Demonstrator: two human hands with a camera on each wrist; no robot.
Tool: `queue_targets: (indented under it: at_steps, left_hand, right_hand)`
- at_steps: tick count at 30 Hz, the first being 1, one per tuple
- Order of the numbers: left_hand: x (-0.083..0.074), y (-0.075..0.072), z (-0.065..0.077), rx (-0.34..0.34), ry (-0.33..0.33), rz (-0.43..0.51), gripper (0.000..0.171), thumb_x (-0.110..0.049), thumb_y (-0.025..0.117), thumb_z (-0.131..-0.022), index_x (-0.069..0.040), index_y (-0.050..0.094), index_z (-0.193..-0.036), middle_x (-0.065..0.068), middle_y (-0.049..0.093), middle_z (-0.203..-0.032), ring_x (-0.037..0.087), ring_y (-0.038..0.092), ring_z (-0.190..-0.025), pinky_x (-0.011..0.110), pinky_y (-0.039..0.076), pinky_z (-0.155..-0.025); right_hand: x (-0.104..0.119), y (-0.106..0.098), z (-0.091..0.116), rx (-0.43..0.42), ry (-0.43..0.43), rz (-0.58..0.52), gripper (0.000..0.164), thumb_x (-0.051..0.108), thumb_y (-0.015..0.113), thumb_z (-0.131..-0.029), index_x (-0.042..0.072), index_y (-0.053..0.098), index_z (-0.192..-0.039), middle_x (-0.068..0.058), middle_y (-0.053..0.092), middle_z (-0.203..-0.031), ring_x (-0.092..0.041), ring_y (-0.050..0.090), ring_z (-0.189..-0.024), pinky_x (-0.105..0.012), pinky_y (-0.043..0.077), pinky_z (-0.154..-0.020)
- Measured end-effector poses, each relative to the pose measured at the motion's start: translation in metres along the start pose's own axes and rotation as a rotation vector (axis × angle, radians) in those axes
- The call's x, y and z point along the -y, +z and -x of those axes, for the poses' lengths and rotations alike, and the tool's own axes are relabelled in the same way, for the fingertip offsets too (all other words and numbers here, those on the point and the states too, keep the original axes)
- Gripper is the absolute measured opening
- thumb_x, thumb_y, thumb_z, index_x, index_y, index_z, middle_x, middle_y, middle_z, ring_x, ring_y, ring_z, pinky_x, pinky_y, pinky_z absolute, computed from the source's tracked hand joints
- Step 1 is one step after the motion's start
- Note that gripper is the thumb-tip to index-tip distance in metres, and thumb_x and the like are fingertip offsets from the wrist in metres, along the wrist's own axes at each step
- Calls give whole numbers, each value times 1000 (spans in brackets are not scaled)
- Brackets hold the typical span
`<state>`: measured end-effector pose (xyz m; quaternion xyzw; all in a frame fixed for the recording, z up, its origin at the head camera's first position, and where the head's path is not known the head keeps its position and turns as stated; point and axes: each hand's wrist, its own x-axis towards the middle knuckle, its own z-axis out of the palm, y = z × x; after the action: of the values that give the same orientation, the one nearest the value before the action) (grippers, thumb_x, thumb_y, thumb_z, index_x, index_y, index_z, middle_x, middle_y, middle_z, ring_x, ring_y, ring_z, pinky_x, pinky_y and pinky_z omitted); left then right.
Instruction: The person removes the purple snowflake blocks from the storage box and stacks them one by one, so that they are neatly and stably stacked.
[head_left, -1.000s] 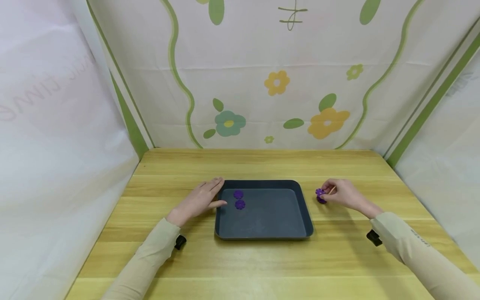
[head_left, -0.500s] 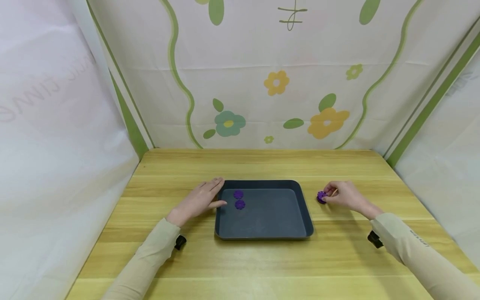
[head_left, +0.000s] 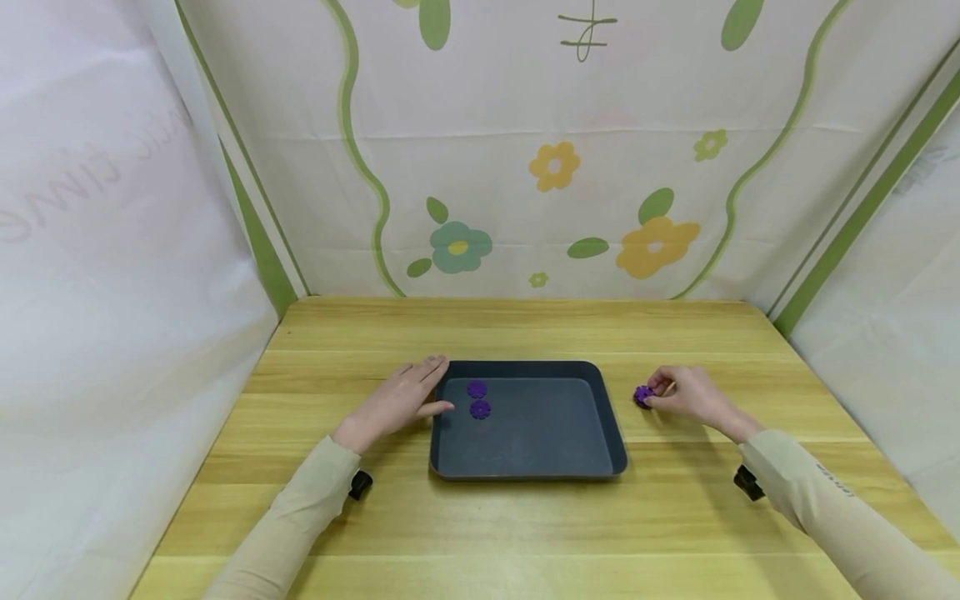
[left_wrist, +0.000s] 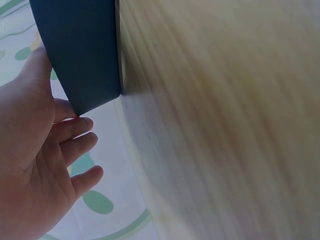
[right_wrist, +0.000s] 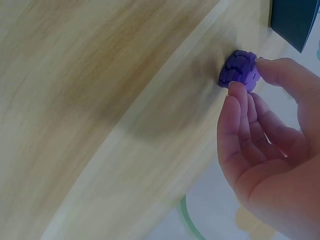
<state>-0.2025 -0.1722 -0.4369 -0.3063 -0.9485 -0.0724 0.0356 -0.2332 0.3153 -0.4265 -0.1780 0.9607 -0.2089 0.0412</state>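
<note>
My right hand [head_left: 693,392] pinches the purple notched disc [head_left: 642,396] on top of a small pile, right of the tray. In the right wrist view, thumb and fingertips meet the upper edge of this purple stack [right_wrist: 240,70], which stands on the wood. Two more purple notched discs lie inside the dark grey tray [head_left: 547,433] near its left wall, a far disc [head_left: 477,389] and a near disc [head_left: 480,409]. My left hand [head_left: 397,400] rests along the tray's left rim, fingers extended and thumb over the edge. The left wrist view has its fingertips by the tray's outer corner [left_wrist: 85,65].
The wooden table [head_left: 495,533] extends around the tray on all sides. Behind it hangs a white cloth [head_left: 510,192] printed with flowers, and similar cloth walls flank the table left and right.
My right hand has come down slightly, and the disc in its fingers has gone from tilted to lying flatter on the pile. The left hand and the tray stay put.
</note>
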Motion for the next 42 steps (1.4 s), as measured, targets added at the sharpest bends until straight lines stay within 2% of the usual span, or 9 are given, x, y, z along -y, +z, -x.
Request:
queue_targets:
  at_steps: [42]
  left_hand:
    - [0,2,0,-20,2,-10,77,-52,56,-97,-2,38,-152,17,42,-155,32,45,-142,52,41,-115]
  right_hand:
    - [1,1,2,26,23,7,22,19,77,-85,2,70,-97,-7,72,-87,-14,66,-77,-26,54,-64]
